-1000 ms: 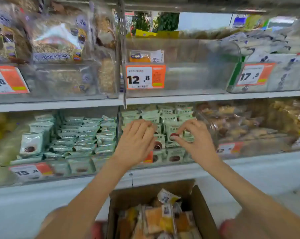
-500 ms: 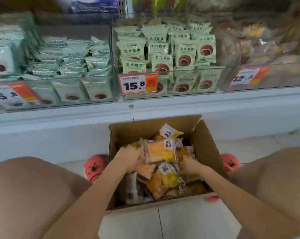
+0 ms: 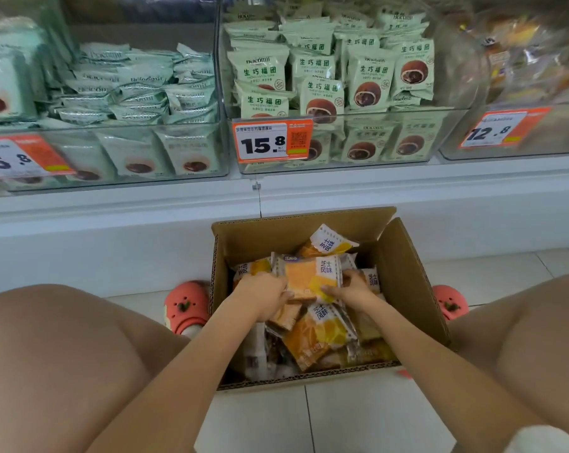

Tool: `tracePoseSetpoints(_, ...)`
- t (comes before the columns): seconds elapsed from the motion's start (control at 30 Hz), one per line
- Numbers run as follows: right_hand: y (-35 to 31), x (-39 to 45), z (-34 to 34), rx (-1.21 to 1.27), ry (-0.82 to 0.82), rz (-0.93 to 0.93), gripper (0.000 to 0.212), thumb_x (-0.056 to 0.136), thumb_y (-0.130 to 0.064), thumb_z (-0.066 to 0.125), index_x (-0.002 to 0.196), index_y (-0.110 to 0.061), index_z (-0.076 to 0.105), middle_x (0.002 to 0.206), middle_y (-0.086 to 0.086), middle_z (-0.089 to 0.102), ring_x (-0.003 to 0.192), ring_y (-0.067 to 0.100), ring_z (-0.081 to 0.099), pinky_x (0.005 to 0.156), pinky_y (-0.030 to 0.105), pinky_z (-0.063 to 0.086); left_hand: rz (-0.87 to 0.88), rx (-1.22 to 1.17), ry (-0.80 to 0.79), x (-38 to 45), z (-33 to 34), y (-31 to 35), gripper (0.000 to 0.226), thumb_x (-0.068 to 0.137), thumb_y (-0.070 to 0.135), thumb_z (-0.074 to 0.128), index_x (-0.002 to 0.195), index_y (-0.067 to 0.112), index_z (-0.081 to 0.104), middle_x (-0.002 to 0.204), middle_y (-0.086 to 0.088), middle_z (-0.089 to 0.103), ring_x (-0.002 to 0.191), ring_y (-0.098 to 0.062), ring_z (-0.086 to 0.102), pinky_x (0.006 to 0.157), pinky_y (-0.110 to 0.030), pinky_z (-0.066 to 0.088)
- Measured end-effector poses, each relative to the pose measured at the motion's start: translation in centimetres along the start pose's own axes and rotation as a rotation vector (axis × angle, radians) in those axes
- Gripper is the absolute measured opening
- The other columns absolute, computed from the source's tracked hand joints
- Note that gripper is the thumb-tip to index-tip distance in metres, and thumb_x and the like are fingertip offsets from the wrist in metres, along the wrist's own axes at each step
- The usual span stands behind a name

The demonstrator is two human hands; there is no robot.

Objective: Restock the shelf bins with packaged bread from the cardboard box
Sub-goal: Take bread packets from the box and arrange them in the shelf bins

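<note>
An open cardboard box (image 3: 404,273) stands on the floor between my knees, holding several orange-and-yellow bread packets. Both hands are inside it. My left hand (image 3: 263,294) grips the left edge of the top bread packet (image 3: 309,276), and my right hand (image 3: 353,287) grips its right lower edge. Above the box, a clear shelf bin (image 3: 342,158) holds several pale green bread packets (image 3: 368,76) behind a 15.8 price tag (image 3: 270,142).
A second clear bin (image 3: 119,152) of green packets sits to the left, and a bin (image 3: 511,132) tagged 12.8 to the right. A white shelf base (image 3: 113,240) runs behind the box. My knees and pink shoes (image 3: 185,305) flank the box on the tiled floor.
My hands came down from the green packets in the shelf bin into the box. They now hold the top orange packet from both sides, and my view has dropped toward the floor.
</note>
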State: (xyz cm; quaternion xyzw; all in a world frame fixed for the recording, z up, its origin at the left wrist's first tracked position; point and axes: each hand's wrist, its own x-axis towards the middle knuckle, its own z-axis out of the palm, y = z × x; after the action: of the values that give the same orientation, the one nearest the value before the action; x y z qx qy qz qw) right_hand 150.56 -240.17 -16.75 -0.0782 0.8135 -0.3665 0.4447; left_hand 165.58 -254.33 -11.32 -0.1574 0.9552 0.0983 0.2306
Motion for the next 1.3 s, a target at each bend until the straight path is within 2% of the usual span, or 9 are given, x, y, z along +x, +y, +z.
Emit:
tracePoseSetpoints(0.2,0.2,-0.2,0.4,-0.041,-0.015,-0.132,0.024,0.084,-0.01,0.07,0.094,-0.008,0.048,0.094,-0.003,0.056,0.09,0.014,0.054,0.063,0.017,0.043,0.016,-0.014,-0.013,0.0,-0.2,1.1,0.037,0.102,0.042,0.03,0.113,0.014,0.052,0.111,-0.011,0.06,0.101,-0.027,0.056,0.081,-0.038,0.046)
tracePoseSetpoints(0.33,0.2,-0.8,1.5,0.081,-0.072,-0.11,0.02,0.088,-0.017,0.065,0.086,-0.014,0.046,0.077,0.003,0.052,0.067,0.015,0.05,0.063,0.029,0.044,0.007,-0.024,0.05,-0.3,-0.8,1.6,0.037,0.102,0.041,0.03,0.119,0.016,0.052,0.116,-0.008,0.06,0.104,-0.025,0.056,0.08,-0.035,0.045)
tracePoseSetpoints(0.5,-1.1,-2.2,0.8,0.264,-0.05,-0.074,0.034,0.087,-0.005,0.065,0.115,-0.014,0.046,0.108,0.01,0.064,0.094,0.023,0.065,0.08,0.045,0.057,-0.218,-0.186,0.294,-0.1,-1.1,0.5,0.047,0.095,0.047,0.046,0.131,0.017,0.041,0.132,-0.007,0.049,0.121,-0.026,0.046,0.097,-0.043,0.041)
tracePoseSetpoints(0.73,-5.2,-4.8,-3.5,0.339,-0.162,-0.328,0.023,0.09,-0.012,0.061,0.113,-0.012,0.061,0.106,0.011,0.07,0.091,0.023,0.07,0.068,0.032,0.059,-0.477,-1.197,0.378,-0.4,-2.4,-1.0,0.09,0.068,0.07,0.067,0.131,0.009,0.047,0.126,-0.006,0.058,0.114,-0.023,0.057,0.097,-0.036,0.045)
tracePoseSetpoints(0.9,-6.7,-6.3,-3.1,0.468,-0.191,-0.405,0.018,0.096,-0.015,0.05,0.107,-0.015,0.065,0.105,0.009,0.071,0.093,0.022,0.069,0.071,0.031,0.059,-0.299,-2.009,0.099,-1.2,-4.7,0.2,0.057,0.074,0.049,0.07,0.116,0.011,0.061,0.11,-0.017,0.069,0.096,-0.031,0.069,0.078,-0.043,0.058)
tracePoseSetpoints(1.0,-7.4,-7.2,-3.1,0.224,0.06,-0.532,0.024,0.099,-0.016,0.047,0.119,-0.018,0.059,0.12,0.004,0.065,0.103,0.016,0.065,0.087,0.034,0.056,-0.317,-1.889,0.278,-1.7,-5.8,0.8,0.033,0.082,0.035,0.071,0.103,0.01,0.064,0.098,-0.015,0.072,0.083,-0.026,0.07,0.07,-0.035,0.06)
tracePoseSetpoints(1.1,-10.3,-9.0,-4.2,-0.247,0.377,-0.936,0.045,0.094,-0.02,0.057,0.137,-0.02,0.043,0.138,0.0,0.051,0.126,0.012,0.048,0.106,0.028,0.036,-0.333,-1.484,0.552,-2.7,-7.0,1.2,0.024,0.08,0.038,0.073,0.08,0.015,0.068,0.078,-0.006,0.072,0.071,-0.016,0.067,0.065,-0.024,0.054)
tracePoseSetpoints(1.2,-15.2,-11.1,-5.0,-0.789,0.175,-1.011,0.076,0.081,-0.039,0.071,0.145,-0.029,0.031,0.147,-0.003,0.042,0.135,0.02,0.038,0.111,0.035,0.031,-0.224,-1.226,0.773,-3.7,-8.7,2.2,0.022,0.078,0.039,0.075,0.072,0.017,0.073,0.067,-0.01,0.07,0.057,-0.01,0.059,0.055,-0.026,0.047)
tracePoseSetpoints(1.3,-19.2,-12.4,-5.3,-0.948,-0.07,-0.87,0.077,0.08,-0.029,0.074,0.144,-0.024,0.034,0.14,0.0,0.05,0.125,0.021,0.049,0.101,0.036,0.042,-0.11,-1.184,0.934,-5.1,-11.9,2.8,0.014,0.078,0.035,0.076,0.079,0.021,0.076,0.07,-0.003,0.071,0.058,-0.01,0.058,0.057,-0.028,0.046)
